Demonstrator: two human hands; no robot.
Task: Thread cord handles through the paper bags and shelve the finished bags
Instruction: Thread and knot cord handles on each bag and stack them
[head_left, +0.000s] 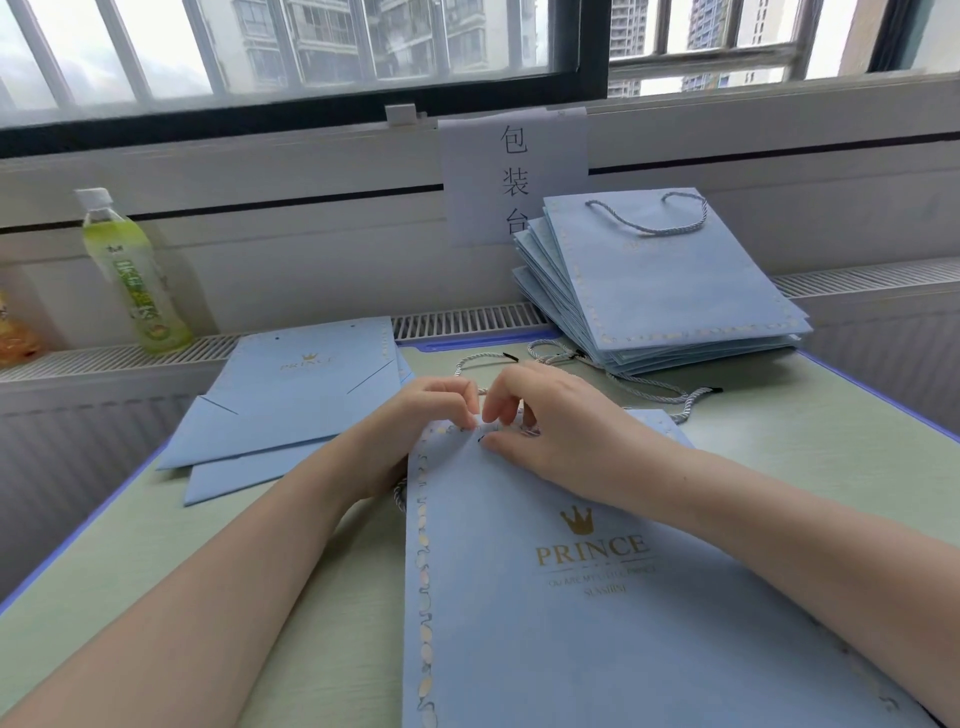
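Note:
A flat light-blue paper bag (571, 597) with a gold crown and "PRINCE" lies in front of me on the green table. My left hand (431, 410) grips its top edge with curled fingers. My right hand (540, 415) pinches a cord end with a black tip at that same edge. A pale twisted cord (401, 493) loops out from under my left wrist. Loose cord handles (670, 397) lie behind my hands. A pile of finished bags (665, 291) with a cord handle on top sits at the back right.
Flat bags without handles (291, 400) lie at the left of the table (171, 545). A green drink bottle (132, 275) stands on the radiator ledge by the window. A paper sign (514, 176) hangs on the wall behind the finished pile.

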